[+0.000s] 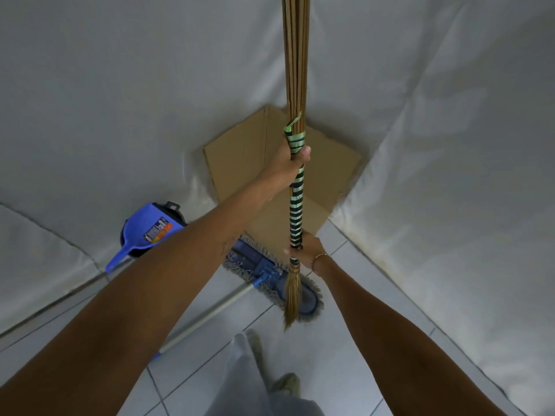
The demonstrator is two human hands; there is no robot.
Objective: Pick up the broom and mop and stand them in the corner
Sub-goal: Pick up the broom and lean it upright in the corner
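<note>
Holding the broom upright in front of the corner, we have both hands clamped on its striped wrapping — the left hand high, near the loose green tape end, and the right hand lower, just above the brush tuft that hangs clear of the tiles. The long reed end rises out of view at the top. Behind the broom a folded cardboard sheet leans into the corner where the two cloth-draped walls meet. The mop lies flat on the floor below our hands, its blue head near the cardboard and its metal handle running back toward our left; a blue dustpan sits just beside it against the wall. We judge the broom step is in hand and the mop untouched. Next we need to carry the broom forward, plant it against the cardboard so it leans without sliding — then reach down for the mop handle.
</note>
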